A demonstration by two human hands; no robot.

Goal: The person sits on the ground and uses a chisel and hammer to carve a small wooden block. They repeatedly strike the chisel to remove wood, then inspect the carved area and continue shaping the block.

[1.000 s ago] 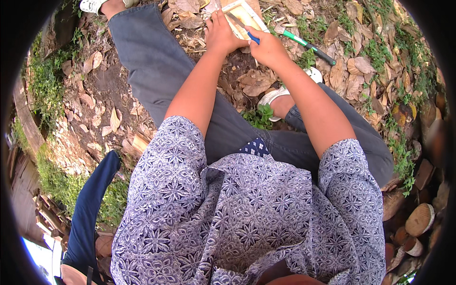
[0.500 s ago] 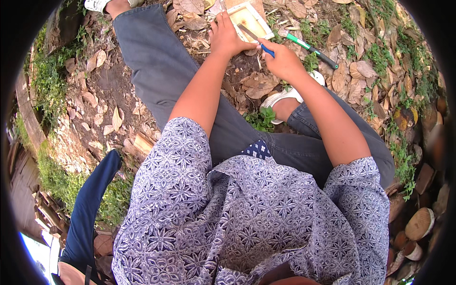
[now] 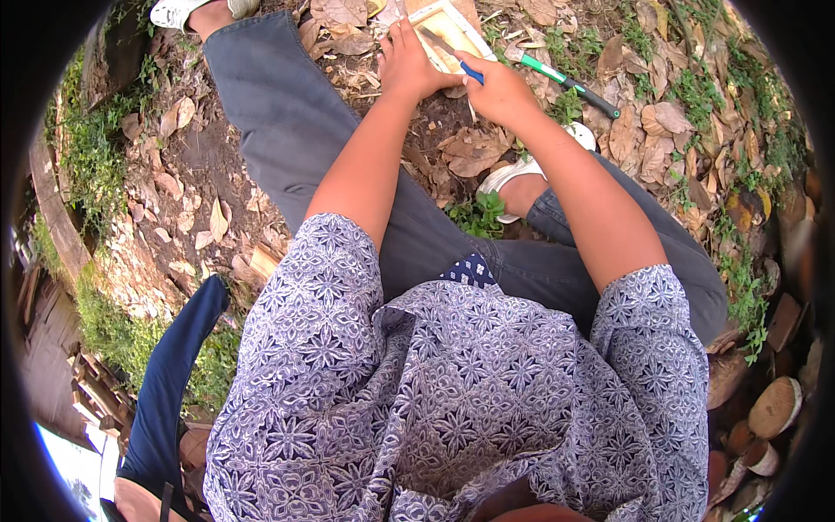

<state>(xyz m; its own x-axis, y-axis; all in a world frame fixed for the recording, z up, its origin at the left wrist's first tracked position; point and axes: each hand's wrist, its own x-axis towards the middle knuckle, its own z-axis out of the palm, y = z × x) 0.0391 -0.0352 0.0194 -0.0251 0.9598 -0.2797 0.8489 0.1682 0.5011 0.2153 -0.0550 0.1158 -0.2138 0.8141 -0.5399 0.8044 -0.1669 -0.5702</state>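
Note:
A shallow, pale wooden tray with a raised rim lies at the top of the view. Along its left side my left hand grips the rim, fingers on the edge and thumb toward the near corner. My right hand is closed round the blue handle of a knife. Its narrow metal blade reaches over the tray's inside, pointing up and left; whether the tip touches the wood I cannot tell. To the right of the tray lies a hammer with a green and black handle.
My legs in grey trousers stretch either side of the work. Dry leaves and green plants cover the soil. Cut wood pieces are heaped at the lower right. Another person's dark blue trouser leg shows at lower left.
The knife and my right hand have moved up and left, so the blade reaches farther across the tray. My left hand stays on the rim.

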